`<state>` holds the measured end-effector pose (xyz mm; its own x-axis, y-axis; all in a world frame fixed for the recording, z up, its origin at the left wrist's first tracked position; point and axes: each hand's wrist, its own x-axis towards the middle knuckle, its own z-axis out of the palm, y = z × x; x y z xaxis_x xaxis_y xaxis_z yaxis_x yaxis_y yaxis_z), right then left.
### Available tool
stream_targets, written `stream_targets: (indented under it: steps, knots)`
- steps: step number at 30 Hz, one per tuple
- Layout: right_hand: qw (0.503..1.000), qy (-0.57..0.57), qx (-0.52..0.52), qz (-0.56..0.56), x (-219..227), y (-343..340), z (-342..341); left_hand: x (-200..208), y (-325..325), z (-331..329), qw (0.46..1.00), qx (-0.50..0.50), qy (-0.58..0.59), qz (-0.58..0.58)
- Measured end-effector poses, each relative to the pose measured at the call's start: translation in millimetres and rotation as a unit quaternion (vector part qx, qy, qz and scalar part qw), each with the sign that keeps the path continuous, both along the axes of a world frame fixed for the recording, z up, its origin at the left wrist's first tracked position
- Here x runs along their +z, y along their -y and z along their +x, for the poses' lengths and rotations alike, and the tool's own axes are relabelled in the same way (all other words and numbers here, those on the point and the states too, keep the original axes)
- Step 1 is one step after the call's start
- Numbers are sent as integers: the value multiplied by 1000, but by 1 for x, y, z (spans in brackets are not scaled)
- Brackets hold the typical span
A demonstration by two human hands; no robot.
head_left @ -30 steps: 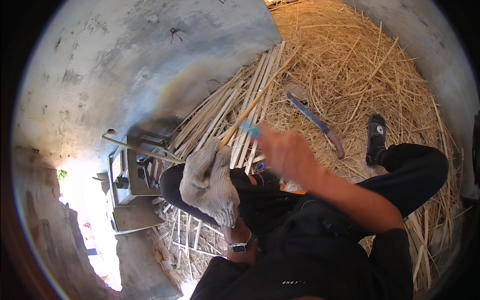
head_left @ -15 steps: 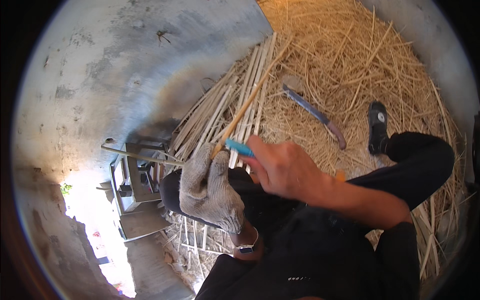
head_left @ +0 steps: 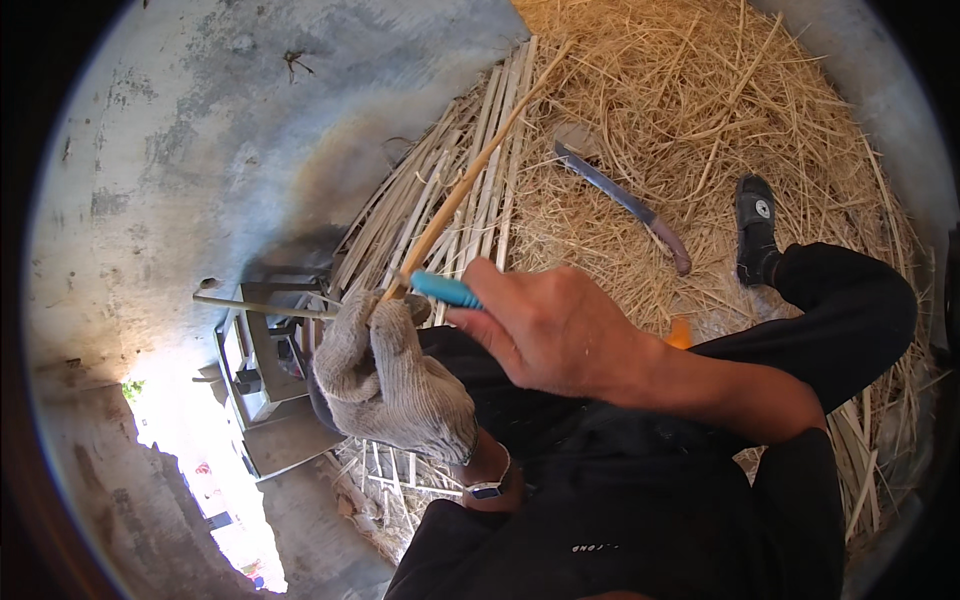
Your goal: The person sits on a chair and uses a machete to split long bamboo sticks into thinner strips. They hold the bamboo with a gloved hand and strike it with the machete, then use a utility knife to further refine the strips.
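Observation:
My left hand (head_left: 392, 385), in a pale knitted work glove, is closed round the lower end of a long tan bamboo strip (head_left: 468, 185). The strip slants up and away to the far right. My bare right hand (head_left: 580, 335) grips a small knife with a blue handle (head_left: 446, 290), thumb and fingers pressed along it. Its short metal tip touches or nearly touches the strip just above the glove; the rest of the blade is hidden. A greenish stick (head_left: 262, 307) juts out leftward beside the glove; whether my left hand holds it cannot be told.
A pile of split bamboo strips (head_left: 425, 180) lies by the left wall (head_left: 190, 190). Straw-like shavings (head_left: 640, 100) cover the floor, with a machete (head_left: 625, 203) on them. A wooden frame (head_left: 270, 370) stands at the left. My dark shoe (head_left: 757, 225) rests at the right.
Both hands have moved left with the bamboo strip and the knife. The metal tip now shows beside the strip. The whole view has shifted slightly.

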<state>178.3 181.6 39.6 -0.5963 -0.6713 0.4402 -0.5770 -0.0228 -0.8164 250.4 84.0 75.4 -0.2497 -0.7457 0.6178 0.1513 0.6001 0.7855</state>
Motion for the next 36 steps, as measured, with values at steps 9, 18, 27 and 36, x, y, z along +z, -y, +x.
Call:
stream_targets:
  steps: [9,18,27,36]
  knots:
    - [995,18,-19,96,-15,14,-19,-2,6,7,999,-18,35,-3]
    - [996,12,-20,90,-16,15,-23,1,2,7,997,11,68,-21]
    - [984,-152,-75,64,-48,39,-27,-1,16,24,995,11,100,-25]
    - [948,-108,-166,247,-164,39,-123,-1,12,25,997,-18,64,47]
